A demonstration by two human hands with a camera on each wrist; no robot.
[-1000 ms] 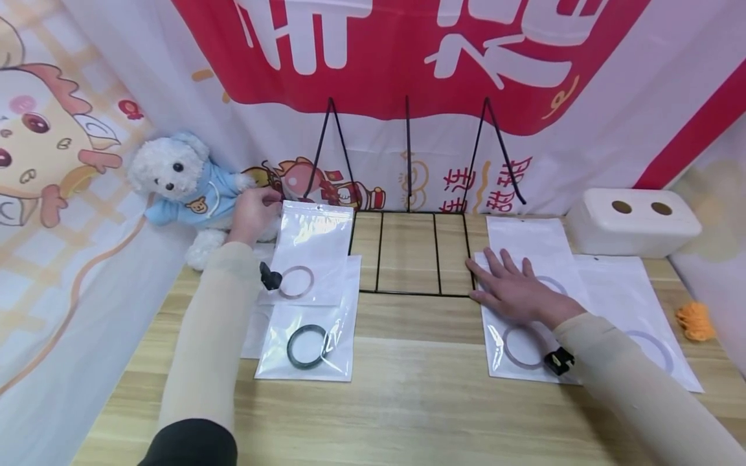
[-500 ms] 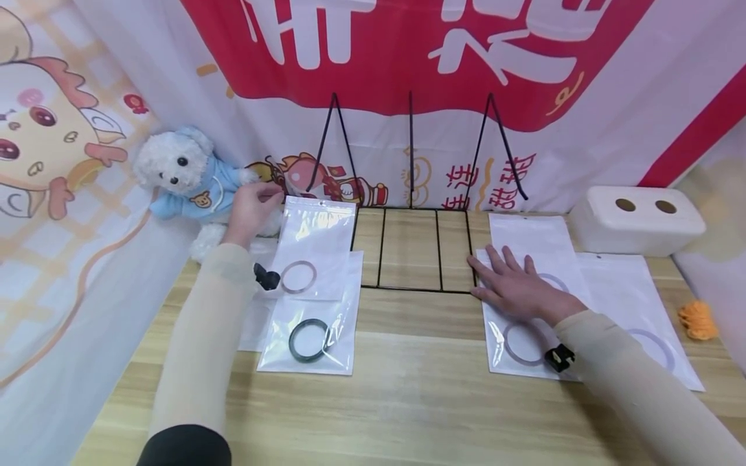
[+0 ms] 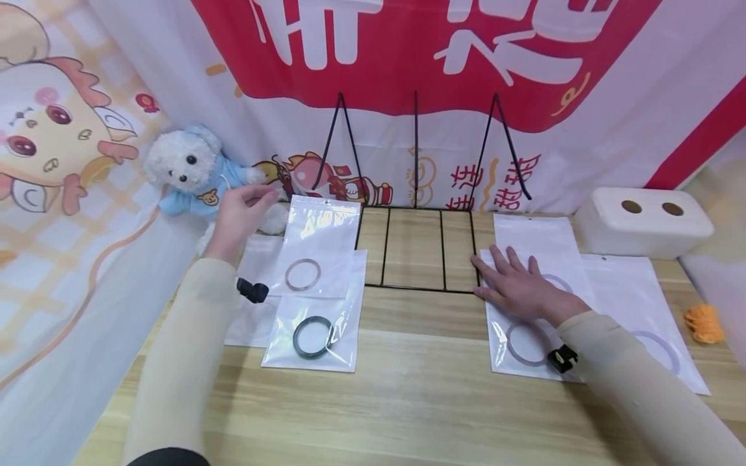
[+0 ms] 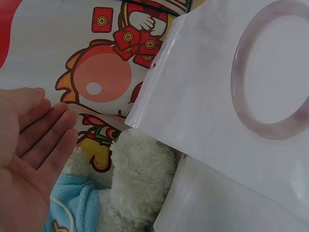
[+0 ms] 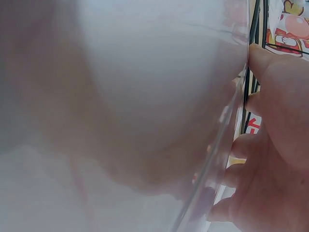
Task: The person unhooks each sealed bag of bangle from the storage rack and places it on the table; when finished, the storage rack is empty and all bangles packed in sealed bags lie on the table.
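Note:
My left hand [image 3: 239,217] hovers in front of the plush dog [image 3: 182,158], its fingers loosely extended and apart from the bags, holding nothing. Just right of it, a clear-fronted zip bag [image 3: 326,226] with a pinkish bangle [image 4: 239,72] overlaps another bag [image 3: 345,323] holding a dark green bangle [image 3: 295,338]. A third bag [image 3: 250,323] lies partly beneath them. My right hand [image 3: 521,288] rests with spread fingers on a bag [image 3: 497,353] containing a pale lilac bangle [image 3: 509,349], fingertips at the black wire rack's [image 3: 386,249] right edge. That hand partly covers a bangle behind.
Behind the right hand lies another bag [image 3: 530,230], and farther right a bag [image 3: 620,291] with a lilac bangle [image 3: 674,356]. A white box [image 3: 647,233] with two holes stands at the back right, near an orange object [image 3: 704,323]. A printed cloth [image 3: 373,149] hangs behind.
My left hand has drawn left, away from the upper bag's top corner, and its fingers have loosened. The right hand stays on its bag. The head view has shifted slightly.

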